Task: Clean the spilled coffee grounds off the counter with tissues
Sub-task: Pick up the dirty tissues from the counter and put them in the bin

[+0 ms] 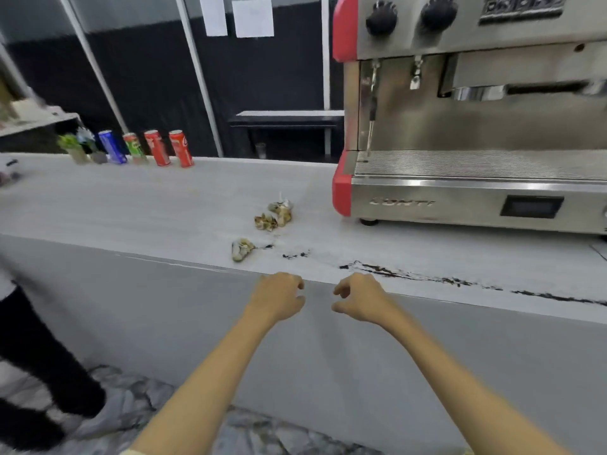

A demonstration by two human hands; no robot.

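Dark coffee grounds [394, 272] lie in a thin broken streak along the front edge of the pale counter [131, 205], running right toward the frame edge, with smaller specks [295, 255] further left. Three crumpled, brown-stained tissues rest on the counter: one [241, 249] beside the specks and two [274, 216] close together behind it. My left hand [277, 298] and my right hand [359, 298] hover side by side just below the counter's front edge, fingers loosely curled, holding nothing.
A steel and red espresso machine [460, 159] fills the counter's right side. Several drink cans [157, 147] and small plants [77, 147] line the far left edge. Another person's dark-clothed legs [39, 372] stand at the left on the marbled floor.
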